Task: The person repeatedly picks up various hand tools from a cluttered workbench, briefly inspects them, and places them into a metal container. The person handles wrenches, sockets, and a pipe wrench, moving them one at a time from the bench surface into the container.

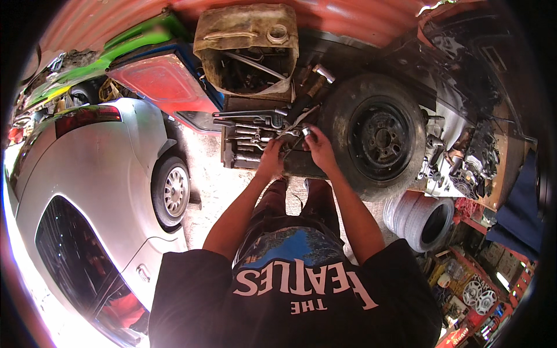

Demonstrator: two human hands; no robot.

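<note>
The right hand [319,148] pinches a small, shiny metal piece [306,132] near a round, rubber-tyred wheel [372,138] — left hand [270,159] beside slim metal tools [248,137], its grip unclear.

A person in a loose black T-shirt [301,326] and dark, reddish-tinged trousers [271,204].
Big white lettering [297,279] crosses the chest, with a blue-and-green printed picture [290,245] under it toward the hem; I see wide short sleeves [187,274], a bare left hand [270,159] and bare right hand [319,150].
</note>
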